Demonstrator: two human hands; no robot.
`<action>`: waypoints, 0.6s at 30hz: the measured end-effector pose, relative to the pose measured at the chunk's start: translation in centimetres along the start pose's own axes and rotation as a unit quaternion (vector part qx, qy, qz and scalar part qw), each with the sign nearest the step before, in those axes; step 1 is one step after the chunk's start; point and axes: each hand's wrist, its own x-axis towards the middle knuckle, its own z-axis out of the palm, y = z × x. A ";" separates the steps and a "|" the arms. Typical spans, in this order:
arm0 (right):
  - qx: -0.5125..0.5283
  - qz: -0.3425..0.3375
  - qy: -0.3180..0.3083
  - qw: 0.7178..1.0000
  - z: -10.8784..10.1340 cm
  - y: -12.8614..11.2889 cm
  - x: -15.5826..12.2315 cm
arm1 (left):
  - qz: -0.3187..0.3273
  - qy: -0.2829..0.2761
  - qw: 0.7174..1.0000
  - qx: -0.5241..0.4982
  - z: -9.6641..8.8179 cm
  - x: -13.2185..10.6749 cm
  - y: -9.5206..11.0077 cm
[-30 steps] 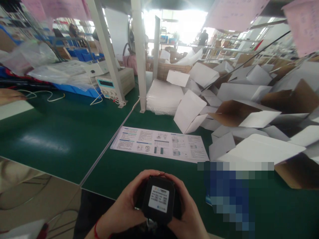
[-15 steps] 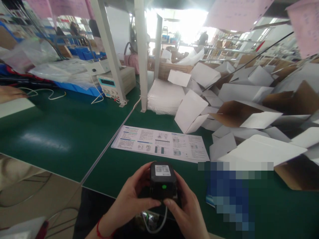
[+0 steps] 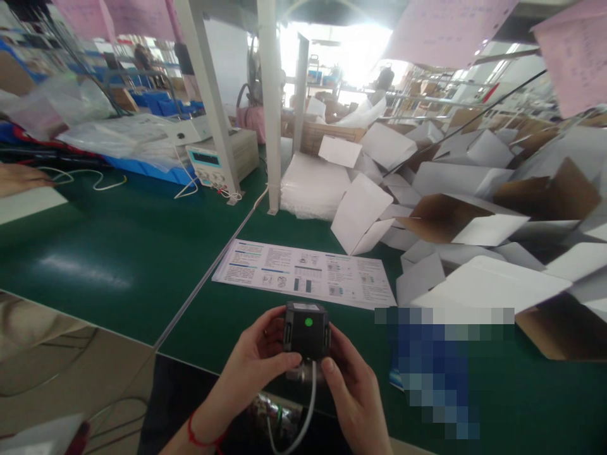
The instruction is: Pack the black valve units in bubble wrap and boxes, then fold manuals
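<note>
Black Cabled Housing Held Face Toward the Camera

A squarish black housing [image 3: 307,344] with bevelled upper corners is held between the left hand [image 3: 253,370] and the right hand [image 3: 355,385], in front of the body. A broad side faces the camera, marked near its top by a round green sticker [image 3: 308,322]. The white label [image 3: 306,306] on the upper face shows only as a thin, foreshortened strip, its print unreadable. Slotted ribs run down both side edges. A pale grey cable [image 3: 313,404] leaves the underside, drops and curves leftward at the bottom of the view. Below the housing, a silvery metal part [image 3: 298,374] shows, blurred and partly covered.
</note>
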 end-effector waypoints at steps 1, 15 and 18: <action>0.012 0.007 -0.004 1.000 0.0 0.0 -0.1 | 0.001 0.004 1.000 -0.004 -0.1 0.1 -0.1; 0.202 0.068 0.118 0.970 3.6 -0.7 -1.8 | 0.071 -0.004 0.997 0.006 -0.7 -0.2 -1.0; 0.325 0.125 0.113 0.931 3.3 -0.9 -1.9 | 0.125 -0.019 0.992 0.005 -1.3 -0.2 -1.7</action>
